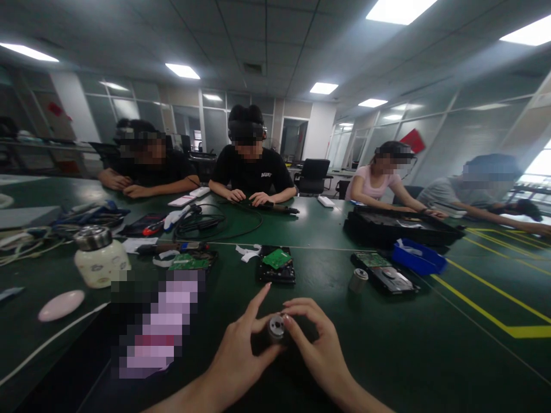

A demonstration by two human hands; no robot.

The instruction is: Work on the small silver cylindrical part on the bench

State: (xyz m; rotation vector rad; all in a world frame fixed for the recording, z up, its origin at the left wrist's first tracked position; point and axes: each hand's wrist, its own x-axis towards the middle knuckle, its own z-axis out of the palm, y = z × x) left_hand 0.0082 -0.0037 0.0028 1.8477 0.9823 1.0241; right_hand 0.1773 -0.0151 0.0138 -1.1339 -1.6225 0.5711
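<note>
A small metal cylinder (pixel 276 328), its round end face showing a dark centre hole, is between my two hands above the green table. My left hand (pixel 241 344) grips it from the left with thumb and fingers, while the index finger points up and away. From the right, my right hand (pixel 316 338) has its thumb and fingertips pinched at the cylinder's side and upper rim. Just ahead sits an opened hard drive (pixel 276 276) with a green circuit board (pixel 278 259) tilted on top. A similar metal cylinder (pixel 358 281) stands upright farther right.
Right of centre are another opened hard drive (pixel 390 275), a blue bin (pixel 417 258) and a black tray (pixel 400 226). A jar (pixel 99 258), cables, an electric screwdriver (pixel 172 248) and a pink oval object (pixel 61 305) occupy the left. Several people sit across the table.
</note>
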